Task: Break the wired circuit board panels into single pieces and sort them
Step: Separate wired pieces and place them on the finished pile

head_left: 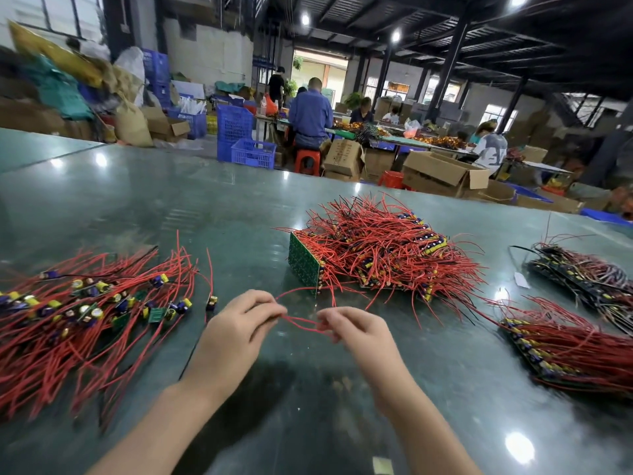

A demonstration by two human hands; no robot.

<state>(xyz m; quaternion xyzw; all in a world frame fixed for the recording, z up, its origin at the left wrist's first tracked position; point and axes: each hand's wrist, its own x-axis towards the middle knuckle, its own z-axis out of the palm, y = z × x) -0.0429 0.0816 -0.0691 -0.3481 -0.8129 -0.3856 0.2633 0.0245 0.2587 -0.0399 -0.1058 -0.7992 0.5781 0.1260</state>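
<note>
My left hand (239, 320) and my right hand (356, 329) are close together over the green table, each pinching a red wire (301, 323) that runs between them. The wire leads up toward a green circuit board panel (303, 260) standing on edge at the front of a big heap of wired panels (387, 248). To the left lies a pile of single boards (89, 303) with red wires and yellow and purple capacitors. One single board (211, 302) lies apart by my left hand.
Two more stacks of wired panels lie at the right, one red-wired (568, 347) and one darker (585, 275). A small white scrap (521, 280) lies between them and the heap. Beyond the table (171, 200) are blue crates, cartons and seated people.
</note>
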